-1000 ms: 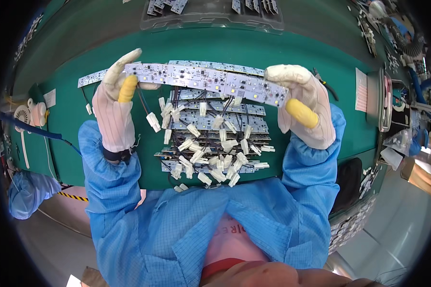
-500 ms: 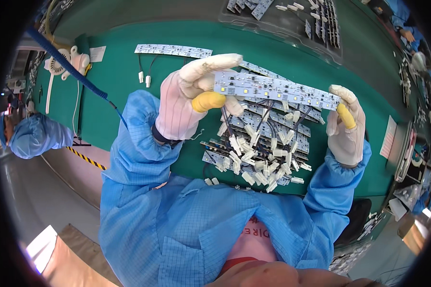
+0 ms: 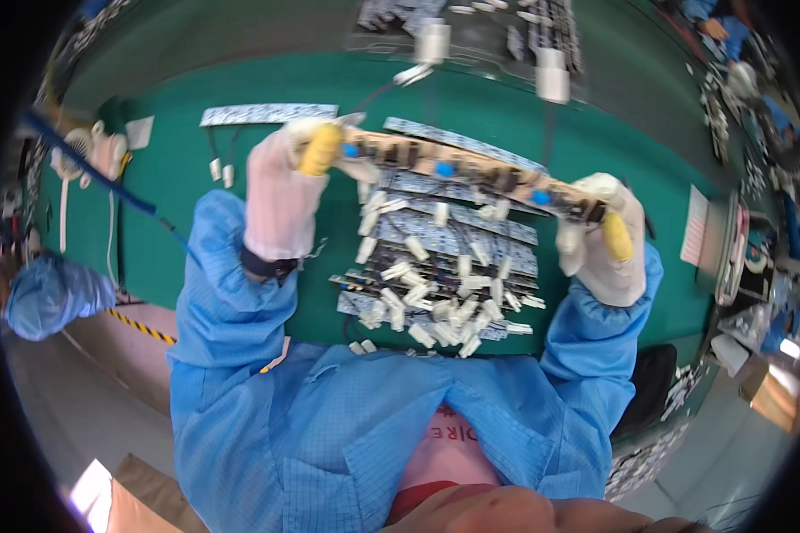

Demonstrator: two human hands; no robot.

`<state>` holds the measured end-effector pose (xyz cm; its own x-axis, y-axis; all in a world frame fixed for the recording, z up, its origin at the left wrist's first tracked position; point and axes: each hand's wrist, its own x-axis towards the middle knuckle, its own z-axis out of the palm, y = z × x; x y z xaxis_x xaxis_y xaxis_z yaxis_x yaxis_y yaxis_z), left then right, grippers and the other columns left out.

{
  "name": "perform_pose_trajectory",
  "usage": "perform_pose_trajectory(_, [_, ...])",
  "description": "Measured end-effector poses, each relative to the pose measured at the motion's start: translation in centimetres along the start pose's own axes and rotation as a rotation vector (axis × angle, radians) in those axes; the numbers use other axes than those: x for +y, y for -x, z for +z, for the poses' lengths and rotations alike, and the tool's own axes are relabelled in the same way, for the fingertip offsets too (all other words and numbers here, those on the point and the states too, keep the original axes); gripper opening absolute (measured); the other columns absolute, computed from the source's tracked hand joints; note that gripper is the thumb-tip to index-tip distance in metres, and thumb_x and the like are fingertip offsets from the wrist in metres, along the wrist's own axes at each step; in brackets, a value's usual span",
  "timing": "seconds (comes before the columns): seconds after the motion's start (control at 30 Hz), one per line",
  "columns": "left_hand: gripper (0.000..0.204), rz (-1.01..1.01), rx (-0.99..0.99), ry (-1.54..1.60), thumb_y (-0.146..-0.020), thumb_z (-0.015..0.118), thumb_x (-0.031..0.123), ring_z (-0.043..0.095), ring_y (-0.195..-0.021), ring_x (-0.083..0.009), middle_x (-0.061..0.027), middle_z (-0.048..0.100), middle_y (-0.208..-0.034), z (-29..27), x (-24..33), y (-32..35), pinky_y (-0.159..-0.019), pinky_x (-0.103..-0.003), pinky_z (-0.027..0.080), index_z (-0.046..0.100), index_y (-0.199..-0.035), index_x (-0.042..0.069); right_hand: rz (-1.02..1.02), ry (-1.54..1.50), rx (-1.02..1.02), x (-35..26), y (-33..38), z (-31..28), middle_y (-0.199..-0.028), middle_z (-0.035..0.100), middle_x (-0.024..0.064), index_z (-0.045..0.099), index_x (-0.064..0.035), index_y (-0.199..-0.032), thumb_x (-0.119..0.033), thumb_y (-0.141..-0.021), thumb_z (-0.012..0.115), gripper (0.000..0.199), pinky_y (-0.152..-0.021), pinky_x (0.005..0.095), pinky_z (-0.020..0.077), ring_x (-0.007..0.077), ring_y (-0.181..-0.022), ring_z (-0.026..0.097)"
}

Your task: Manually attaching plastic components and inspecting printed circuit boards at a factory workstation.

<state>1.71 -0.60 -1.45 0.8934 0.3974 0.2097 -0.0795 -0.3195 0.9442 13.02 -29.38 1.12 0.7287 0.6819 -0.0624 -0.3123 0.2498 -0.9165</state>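
Between my gloved hands a long narrow LED circuit board (image 3: 471, 169) is held up, its component side with blue and black parts facing me. My left hand (image 3: 298, 169) grips its left end, a yellow finger cot on the thumb side. At the right end, my right hand (image 3: 606, 235) pinches the board, also with a yellow cot. White connectors (image 3: 432, 40) on wires swing out beyond the board, blurred by motion. Below it lies a pile of similar boards (image 3: 418, 218) with many white connectors (image 3: 453, 320) on dark wires.
One LED board (image 3: 267, 114) lies apart at the far left with its connectors. A clear tray (image 3: 471, 53) of boards stands at the back. A small white fan (image 3: 78, 151) and a coiled blue cord (image 3: 89, 164) are at left; a paper sheet (image 3: 698, 226) lies at right.
The held board has been flipped from its white LED face to its component side. Its wired connectors have swung to the far side. Both hands appear shifted left in the picture.
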Motion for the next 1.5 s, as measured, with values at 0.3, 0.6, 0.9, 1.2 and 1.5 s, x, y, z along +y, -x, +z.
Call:
perform_pose_trajectory(0.3, [0.035, -0.075, 0.078, 0.06, -0.097, 0.047, 0.026, 0.06, -0.078, -0.0108, -0.0078, 0.067, -0.088, 0.9, -0.6, 0.1, -0.076, -0.023, 0.044, 0.062, -0.105, -0.004, 0.062, 0.088, -0.036, -1.4, 0.0, 0.2, -0.07, 0.063, 0.0094, 0.057, 0.002, -0.099, -0.037, -0.093, 0.053, 0.039, -0.046, 0.0195, 0.0429, 0.0111, -0.051, 0.057])
perform_pose_trajectory(0.6, [0.071, -0.064, -0.005, 0.084, -0.09, 0.038, 0.062, 0.063, -0.065, -0.0177, -0.0106, 0.066, -0.07, -0.2, 0.3, 0.8, -0.066, -0.028, 0.048, 0.06, -0.091, -0.004, 0.101, -0.008, 0.054, 0.3, -0.6, -0.6, -0.067, 0.061, 0.0125, 0.051, -0.0011, -0.112, -0.036, -0.086, 0.063, 0.045, -0.037, 0.0197, 0.0399, 0.0147, -0.041, 0.052])
perform_pose_trajectory(0.9, [0.027, 0.137, -0.041, -0.174, -0.091, 0.052, 0.027, 0.062, -0.065, -0.0186, -0.0074, 0.066, -0.072, -1.1, 0.6, 0.7, -0.066, -0.029, 0.047, 0.061, -0.093, 0.002, 0.058, -0.077, 0.042, 1.2, -0.6, -1.5, -0.089, 0.06, 0.0133, 0.05, 0.0012, -0.113, -0.029, -0.084, 0.065, 0.045, -0.036, 0.0197, 0.0391, 0.0144, -0.052, 0.054])
perform_pose_trajectory(1.2, [0.043, -0.011, 0.024, 0.037, -0.094, 0.053, 0.037, 0.062, -0.074, -0.0135, -0.0073, 0.066, -0.079, -0.6, -0.3, 0.7, -0.071, -0.028, 0.048, 0.061, -0.1, -0.004, 0.066, -0.066, 0.032, 0.9, -0.8, -1.0, -0.076, 0.06, 0.0121, 0.05, 0.0021, -0.114, -0.034, -0.076, 0.074, 0.057, -0.038, 0.0186, 0.0409, 0.0136, -0.051, 0.053])
perform_pose_trajectory(1.5, [0.029, -0.082, 0.069, 0.117, -0.097, 0.047, 0.02, 0.064, -0.074, -0.0159, -0.0097, 0.067, -0.09, 0.1, 0.1, 0.6, -0.075, -0.028, 0.047, 0.061, -0.102, -0.004, 0.053, -0.023, -0.057, 0.2, -0.9, -0.9, -0.072, 0.064, 0.0101, 0.057, 0.0018, -0.108, -0.035, -0.088, 0.061, 0.042, -0.046, 0.0213, 0.0421, 0.0112, -0.052, 0.057])
